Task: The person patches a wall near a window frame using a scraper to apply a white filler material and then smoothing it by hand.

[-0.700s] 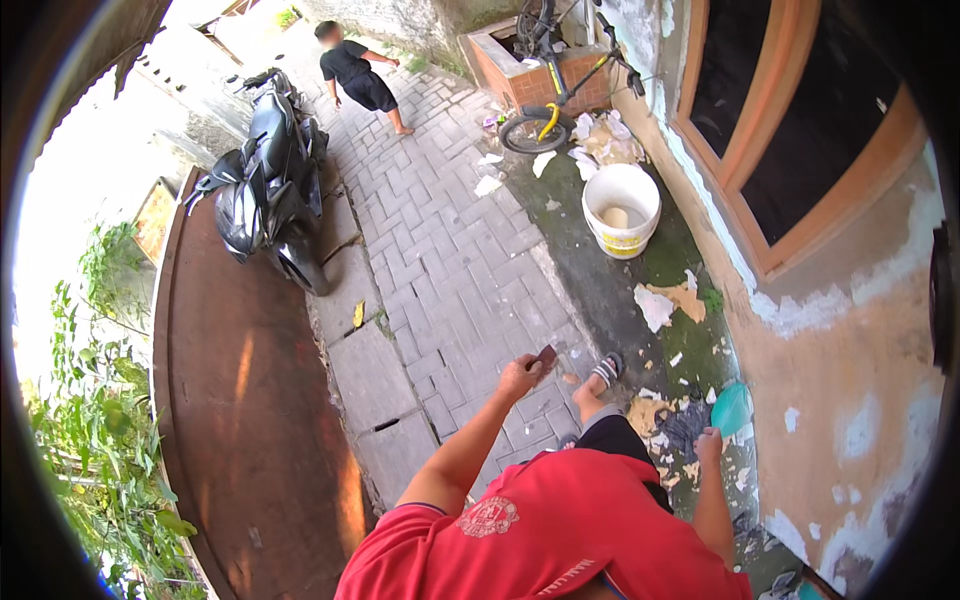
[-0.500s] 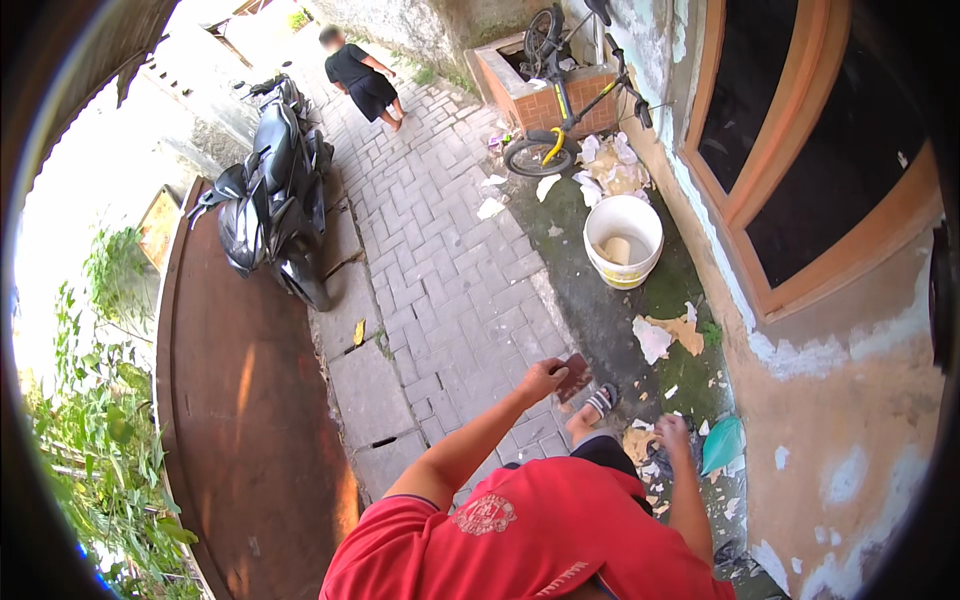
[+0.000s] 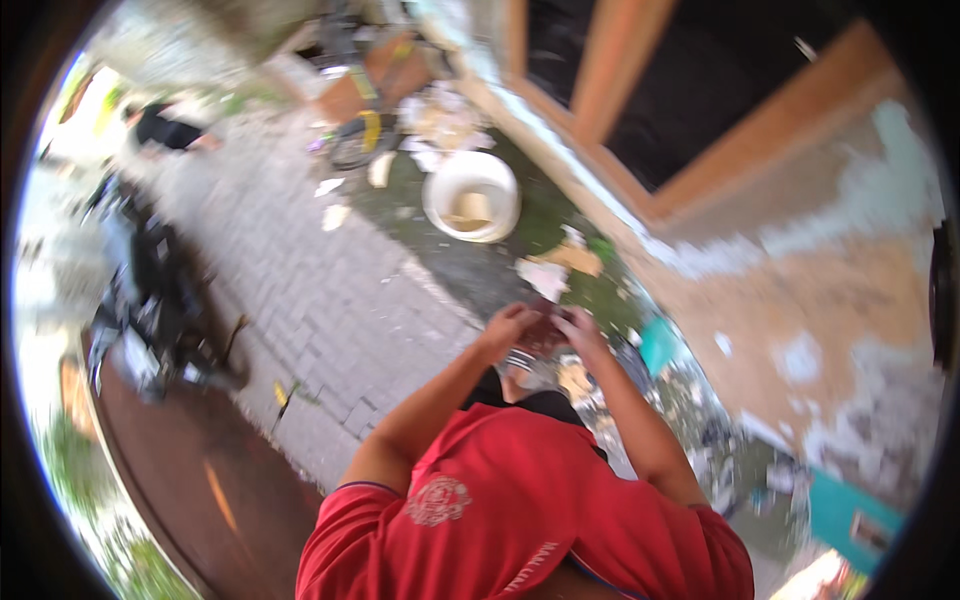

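Note:
In front of my red shirt, both hands are together on a small flat reddish-brown piece that looks like sandpaper (image 3: pixel 542 336). My left hand (image 3: pixel 511 325) is closed on its left edge. My right hand (image 3: pixel 579 328) pinches the other edge, fingers bent. Motion blur hides the sheet's finer detail. Just beyond the hands, a torn pale flake (image 3: pixel 545 278) lies on the dark ground. A white bucket (image 3: pixel 472 197) with a tan object inside stands farther ahead.
At right runs a wall (image 3: pixel 800 360) with peeling paint and a wood-framed window (image 3: pixel 600 120). A motorbike (image 3: pixel 150 290) is parked at left beside a brown metal panel (image 3: pixel 190 470). Ahead are a bicycle (image 3: pixel 365 135) and a person in black (image 3: pixel 168 128). Paint scraps litter the ground.
My right hand has come up and inward to the reddish-brown sheet, which only my left hand held before. The view has turned right, so the surroundings sit farther left.

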The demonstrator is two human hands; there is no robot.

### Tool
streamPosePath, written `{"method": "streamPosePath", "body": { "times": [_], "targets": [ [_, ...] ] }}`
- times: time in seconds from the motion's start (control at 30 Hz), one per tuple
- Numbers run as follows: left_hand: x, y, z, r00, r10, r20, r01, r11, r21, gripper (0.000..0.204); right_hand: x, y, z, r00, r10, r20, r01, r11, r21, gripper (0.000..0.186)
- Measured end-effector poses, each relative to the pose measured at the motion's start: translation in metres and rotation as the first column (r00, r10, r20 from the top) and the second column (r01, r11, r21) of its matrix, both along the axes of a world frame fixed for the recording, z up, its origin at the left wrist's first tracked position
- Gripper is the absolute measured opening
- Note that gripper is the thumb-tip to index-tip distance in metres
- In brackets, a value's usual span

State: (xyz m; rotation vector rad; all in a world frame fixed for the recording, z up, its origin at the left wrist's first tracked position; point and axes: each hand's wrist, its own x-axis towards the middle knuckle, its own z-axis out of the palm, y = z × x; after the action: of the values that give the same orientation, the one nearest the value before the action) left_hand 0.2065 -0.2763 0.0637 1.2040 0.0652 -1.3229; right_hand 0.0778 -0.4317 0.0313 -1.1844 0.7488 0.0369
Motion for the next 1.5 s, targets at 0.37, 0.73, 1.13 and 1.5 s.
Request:
{"method": "streamPosePath", "body": {
  "times": [0.37,0.73,1.13,1.5],
  "targets": [
    [-0.038,-0.139,-0.061,0.872,-0.490,0.008,0.490,0.872,0.013,0.032,-0.101,-0.106,0.011,0.930,-0.243,-0.277,0.002,0.756,-0.655,0.041],
    [0.014,-0.163,-0.222,0.645,-0.313,0.697,0.163,0.947,0.275,0.048,-0.211,-0.217,0.081,0.775,-0.622,-0.111,0.377,0.597,-0.708,0.035],
    [-0.098,-0.229,-0.204,0.577,-0.177,0.798,-0.320,0.850,0.419,0.032,-0.394,-0.318,0.267,0.945,-0.247,0.212,0.101,-0.396,-0.913,0.017],
    [-0.362,-0.280,-0.140,0.774,0.103,0.625,-0.434,0.804,0.406,0.038,-0.500,-0.400,0.364,0.849,0.077,0.523,0.462,-0.589,-0.663,0.021]
  ]
}}
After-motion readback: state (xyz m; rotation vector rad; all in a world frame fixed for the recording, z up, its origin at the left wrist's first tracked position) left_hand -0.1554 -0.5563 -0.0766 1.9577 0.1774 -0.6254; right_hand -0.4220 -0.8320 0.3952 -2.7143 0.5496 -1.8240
